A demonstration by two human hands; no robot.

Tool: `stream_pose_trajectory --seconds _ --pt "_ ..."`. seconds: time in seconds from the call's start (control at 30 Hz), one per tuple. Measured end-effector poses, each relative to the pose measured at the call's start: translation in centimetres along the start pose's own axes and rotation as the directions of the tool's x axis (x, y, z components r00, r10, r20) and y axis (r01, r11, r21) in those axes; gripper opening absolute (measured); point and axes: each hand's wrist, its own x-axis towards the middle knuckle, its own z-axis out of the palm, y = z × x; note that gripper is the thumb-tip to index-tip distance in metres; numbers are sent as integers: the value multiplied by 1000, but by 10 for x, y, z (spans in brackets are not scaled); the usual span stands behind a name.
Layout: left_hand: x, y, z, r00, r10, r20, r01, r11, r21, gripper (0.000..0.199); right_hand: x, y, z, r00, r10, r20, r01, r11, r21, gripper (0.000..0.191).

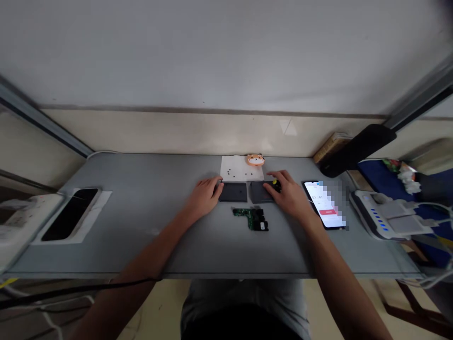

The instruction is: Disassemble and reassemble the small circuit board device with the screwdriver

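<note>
My left hand is closed at the left end of a flat dark plastic cover, its thumb and index finger at the edge. A second dark cover lies just to the right, tilted a little. My right hand is curled at that cover's right end, partly hiding it. Between its thumb and index finger sits a small black object with a yellow end; its kind is unclear. Nearer to me lies a green circuit board with black parts, touched by neither hand.
Behind the covers, white paper bears several tiny dark pieces and an orange animal-face item. A lit phone, a power strip and a black cylinder stand right. Another phone lies far left. A wall closes the back.
</note>
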Motion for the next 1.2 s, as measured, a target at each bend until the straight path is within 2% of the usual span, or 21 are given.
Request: stream_pose_trajectory --seconds 0.07,0.1,0.13,0.2,0.23,0.27,0.3,0.33,0.37,0.4,0.43,0.53,0.63,0.77,0.87,0.93,1.0,1.07,1.2 --pt "-1 1 -1 1000 9 -10 -9 1000 3 32 0 -3 -8 983 -49 -177 65 994 82 31" --pt "-1 2 -2 1000 6 -8 -6 1000 8 31 0 -6 -13 951 -73 -300 113 987 118 29" --pt "-1 2 -3 1000 -1 -2 1 1000 14 30 -1 -9 -19 897 -88 -433 164 976 141 26" --pt "-1 4 -4 1000 -19 15 19 1000 26 28 -6 -16 -30 740 -86 -667 258 952 164 18" --pt "-1 4 -4 999 -27 22 26 999 29 28 -10 -20 -35 679 -77 -730 296 939 176 15" --pt "-1 4 -4 999 -31 26 30 999 31 28 -15 -24 -39 654 -73 -753 326 925 193 14" --pt "-1 4 -4 999 -31 27 30 999 32 28 -20 -27 -43 688 -112 -717 349 917 192 14" --pt "-1 4 -3 999 -31 24 31 999 32 28 -25 -30 -45 761 -181 -623 358 918 170 15" --pt "0 3 -2 999 -34 19 33 999 36 27 -31 -31 -45 841 -253 -478 362 920 150 18" --pt "0 2 -1 999 -36 14 35 999 42 27 -36 -32 -44 890 -326 -318 382 915 131 20" --pt "0 1 -1 999 -35 10 35 998 50 25 -41 -32 -42 900 -395 -184 419 901 114 22" --pt "-1 -1 0 1000 -21 11 20 996 89 20 -55 -31 -28 891 -454 1 454 890 42 19" --pt "-1 -2 1 1000 8 -5 -7 992 123 18 -64 -31 -16 904 -387 180 400 916 -39 18" --pt "-2 -3 2 1000 27 -10 -25 990 140 20 -72 -31 -11 883 -306 355 372 919 -134 35" --pt "-2 -3 2 1000 14 16 -16 992 125 22 -71 -33 -15 861 -331 387 412 899 -149 32" --pt "-2 -3 1 1000 19 21 -22 993 118 24 -61 -36 -18 844 -395 362 466 875 -133 25" --pt "-1 -3 0 999 34 20 -36 993 115 25 -44 -42 -20 837 -447 316 502 857 -116 27" --pt "-1 -2 -1 999 44 17 -45 992 115 25 -21 -48 -19 855 -427 294 482 863 -152 29" --pt "-1 -1 -3 999 36 26 -39 992 118 23 16 -53 -9 873 -300 384 421 862 -284 29"
